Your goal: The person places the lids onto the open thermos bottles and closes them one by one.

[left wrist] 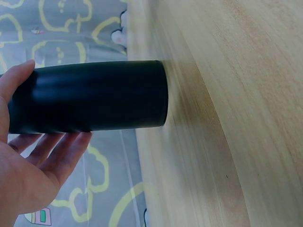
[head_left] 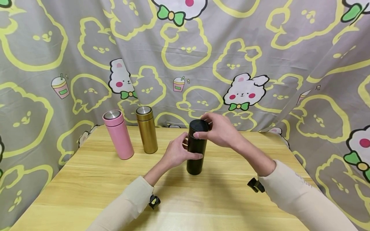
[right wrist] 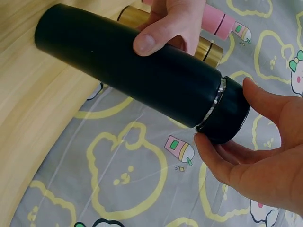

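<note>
A black thermos bottle (head_left: 195, 162) stands upright on the wooden table, its base at the tabletop in the left wrist view. My left hand (head_left: 177, 152) holds the body around its middle, thumb on the near side and fingers behind. Around the black lid (right wrist: 233, 111) are the thumb and fingers of my right hand (head_left: 221, 130), gripping it by its sides. A thin silvery band (right wrist: 213, 105) shows between lid and body in the right wrist view. Part of the left hand's fingers is hidden behind the bottle in the head view.
To the left stand a pink thermos bottle (head_left: 119, 139) and a gold thermos bottle (head_left: 148, 134), both upright with silver-topped lids. A grey patterned curtain (head_left: 199, 38) hangs behind and beside the wooden table (head_left: 86, 189).
</note>
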Tool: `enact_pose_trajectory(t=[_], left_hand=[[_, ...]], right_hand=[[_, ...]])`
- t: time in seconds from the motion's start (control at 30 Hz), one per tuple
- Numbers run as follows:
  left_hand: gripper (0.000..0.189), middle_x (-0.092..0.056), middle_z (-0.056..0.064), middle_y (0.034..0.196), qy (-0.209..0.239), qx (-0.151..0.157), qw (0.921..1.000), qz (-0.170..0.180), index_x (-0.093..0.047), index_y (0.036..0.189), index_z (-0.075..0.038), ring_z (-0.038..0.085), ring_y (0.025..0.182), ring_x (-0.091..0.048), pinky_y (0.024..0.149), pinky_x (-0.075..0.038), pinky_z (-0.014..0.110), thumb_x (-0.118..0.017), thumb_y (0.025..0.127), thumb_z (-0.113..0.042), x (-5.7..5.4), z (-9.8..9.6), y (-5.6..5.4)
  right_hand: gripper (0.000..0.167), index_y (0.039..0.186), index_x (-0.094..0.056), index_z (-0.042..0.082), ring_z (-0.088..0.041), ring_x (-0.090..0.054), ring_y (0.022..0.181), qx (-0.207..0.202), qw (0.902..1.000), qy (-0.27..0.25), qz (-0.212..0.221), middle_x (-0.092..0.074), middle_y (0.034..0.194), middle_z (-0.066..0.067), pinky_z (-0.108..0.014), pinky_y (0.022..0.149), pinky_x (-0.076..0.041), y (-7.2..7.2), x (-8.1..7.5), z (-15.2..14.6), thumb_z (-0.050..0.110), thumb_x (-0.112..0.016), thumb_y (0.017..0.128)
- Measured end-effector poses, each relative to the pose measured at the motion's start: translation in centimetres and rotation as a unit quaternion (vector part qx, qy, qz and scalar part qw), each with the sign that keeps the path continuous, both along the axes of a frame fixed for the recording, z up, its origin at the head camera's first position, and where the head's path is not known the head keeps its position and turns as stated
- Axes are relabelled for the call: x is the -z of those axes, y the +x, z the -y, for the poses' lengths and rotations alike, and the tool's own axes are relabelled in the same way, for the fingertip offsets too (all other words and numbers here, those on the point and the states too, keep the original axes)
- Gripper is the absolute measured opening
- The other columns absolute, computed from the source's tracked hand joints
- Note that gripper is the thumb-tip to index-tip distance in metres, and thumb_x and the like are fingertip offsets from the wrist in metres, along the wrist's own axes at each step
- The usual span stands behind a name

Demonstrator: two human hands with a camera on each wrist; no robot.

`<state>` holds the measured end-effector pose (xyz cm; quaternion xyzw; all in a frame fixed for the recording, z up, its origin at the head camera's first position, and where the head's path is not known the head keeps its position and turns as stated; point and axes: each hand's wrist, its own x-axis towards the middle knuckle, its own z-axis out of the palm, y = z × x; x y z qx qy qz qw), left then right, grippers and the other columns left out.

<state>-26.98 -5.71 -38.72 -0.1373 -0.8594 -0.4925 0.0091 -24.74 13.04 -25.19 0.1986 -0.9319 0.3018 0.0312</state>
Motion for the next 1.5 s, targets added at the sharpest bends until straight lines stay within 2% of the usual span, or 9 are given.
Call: enact_pose_trajectory(t=[0.1,0.33,0.63,0.93,1.27,1.5], left_hand=[[0.063,-0.069,-0.005,0.103,0.002,0.0,1.0,0.001,-0.057,0.108,-0.028,0.014,0.096,-0.067,0.076,-0.056,0.035,-0.094,0.063,-0.051,-0.03,-0.01,0.02],[0.063,-0.069,-0.006,0.104,0.003,0.002,1.0,-0.001,-0.057,0.108,-0.028,0.013,0.096,-0.067,0.076,-0.057,0.035,-0.094,0.063,-0.051,-0.04,0.06,0.05],[0.063,-0.07,-0.006,0.104,0.006,0.005,1.0,-0.001,-0.057,0.108,-0.027,0.013,0.096,-0.068,0.076,-0.057,0.035,-0.094,0.063,-0.051,0.13,0.03,0.02],[0.063,-0.07,-0.005,0.104,0.007,0.005,1.0,0.001,-0.057,0.108,-0.027,0.013,0.096,-0.068,0.077,-0.057,0.035,-0.094,0.063,-0.051,0.17,0.08,0.04],[0.063,-0.07,-0.006,0.104,0.003,0.004,1.0,-0.003,-0.056,0.107,-0.028,0.013,0.096,-0.068,0.076,-0.057,0.034,-0.094,0.063,-0.052,0.15,0.07,0.02],[0.063,-0.07,-0.006,0.104,0.001,0.004,1.0,-0.007,-0.057,0.108,-0.028,0.013,0.096,-0.068,0.076,-0.057,0.034,-0.094,0.063,-0.051,0.15,0.09,0.02]], right_hand=[[0.062,0.128,-0.06,0.006,-0.03,-0.066,0.106,0.017,0.9998,0.0,-0.012,-0.07,0.115,-0.014,-0.044,0.087,-0.053,0.13,0.14,0.08,0.036,-0.086,0.08],[0.064,0.127,-0.06,0.005,-0.03,-0.063,0.103,0.021,0.9991,0.0,-0.036,-0.068,0.115,-0.014,-0.043,0.083,-0.052,0.23,0.38,0.38,0.038,-0.087,0.079],[0.064,0.123,-0.06,0.006,-0.03,-0.062,0.102,0.029,0.9985,0.0,-0.046,-0.067,0.112,-0.013,-0.042,0.081,-0.051,0.09,0.75,0.48,0.041,-0.088,0.077],[0.062,0.128,-0.059,0.006,-0.029,-0.065,0.103,0.019,0.9996,-0.006,-0.021,-0.069,0.115,-0.015,-0.044,0.086,-0.053,0.11,0.53,0.2,0.036,-0.085,0.081],[0.063,0.117,-0.06,0.007,-0.027,-0.063,0.09,0.041,0.9983,-0.006,-0.04,-0.068,0.099,-0.011,-0.037,0.072,-0.051,0.06,0.8,0.47,0.046,-0.088,0.076],[0.066,0.115,-0.057,0.006,-0.027,-0.061,0.088,0.041,0.9981,0.006,-0.044,-0.065,0.099,-0.011,-0.035,0.07,-0.049,-0.1,0.98,0.62,0.048,-0.088,0.075]])
